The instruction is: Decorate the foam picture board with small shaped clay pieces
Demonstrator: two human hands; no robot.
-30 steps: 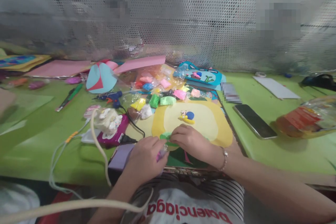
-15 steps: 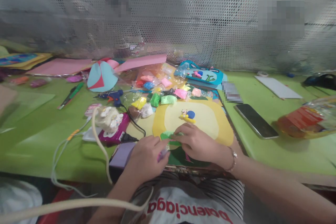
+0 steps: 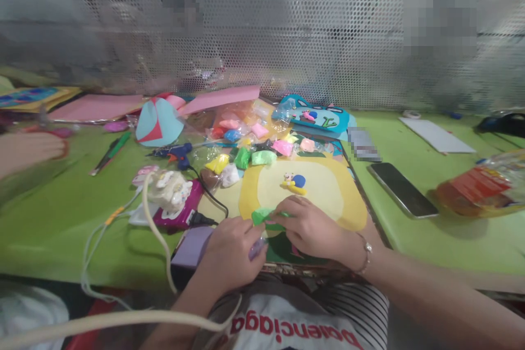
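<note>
A lump of green clay (image 3: 261,215) lies between my two hands, above the lower edge of a yellow and cream paper board (image 3: 356,205). My right hand (image 3: 309,227) pinches the green clay from the right. Close on the left, my left hand (image 3: 232,249) is curled with its fingertips at the clay. Under its fingers shows a shiny, purple-tinted clear plastic piece (image 3: 257,249), partly hidden. Just beyond my hands, a small snail figure (image 3: 295,181) with a blue shell and yellow body sits on the cream area.
Several wrapped clay packets (image 3: 263,158) lie behind the board. A blue glue gun (image 3: 179,154), a purple power strip box (image 3: 176,216) with cables and a lilac box (image 3: 192,246) are leftward. A phone (image 3: 404,190) and a bottle (image 3: 479,186) lie rightward. Another person's hand (image 3: 35,150) reaches in.
Another person's hand has come in at the far left. My hands stay at the green clay with only slight finger movement; the green clay looks somewhat more raised at its left end.
</note>
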